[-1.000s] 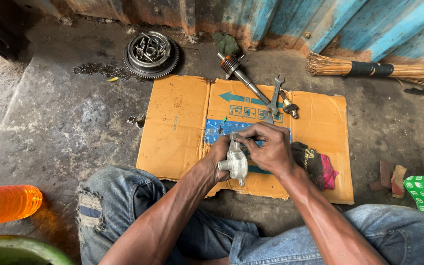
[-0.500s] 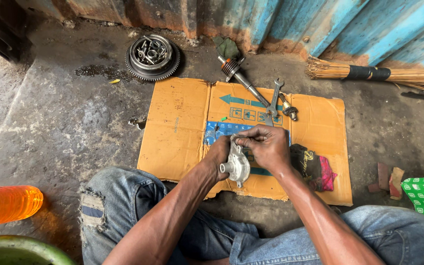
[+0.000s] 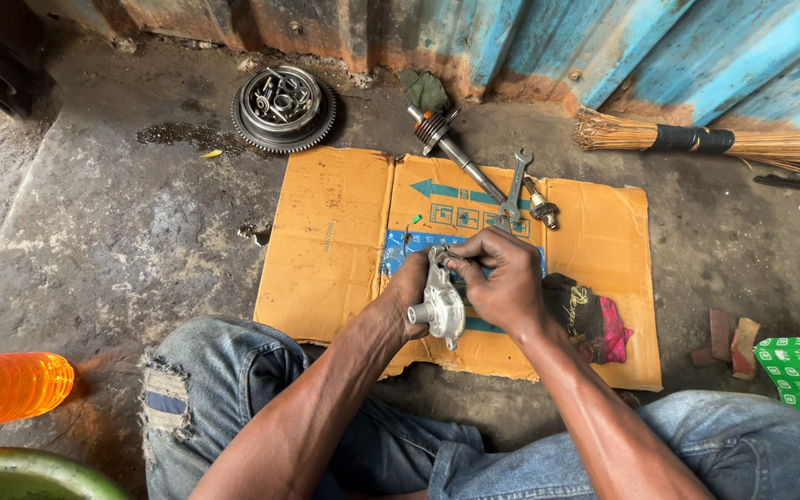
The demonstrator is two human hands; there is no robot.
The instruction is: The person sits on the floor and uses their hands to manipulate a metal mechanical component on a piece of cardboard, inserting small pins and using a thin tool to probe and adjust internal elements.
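Both hands, left hand (image 3: 406, 294) and right hand (image 3: 502, 278), clasp a metal part (image 3: 443, 301), half hidden.

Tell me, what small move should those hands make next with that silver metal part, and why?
Probably keep working the right hand fingertips at the top of the silver metal part. The left hand grips it from behind above the cardboard, and the fingers are pinched right at its upper edge; what they pinch is too small to tell.

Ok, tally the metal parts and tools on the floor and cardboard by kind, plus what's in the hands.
Gear drum: 1
Shaft: 1
Wrench: 1
Spark plug: 1
Silver casting, held in left hand, right hand on its top: 1
Total: 5
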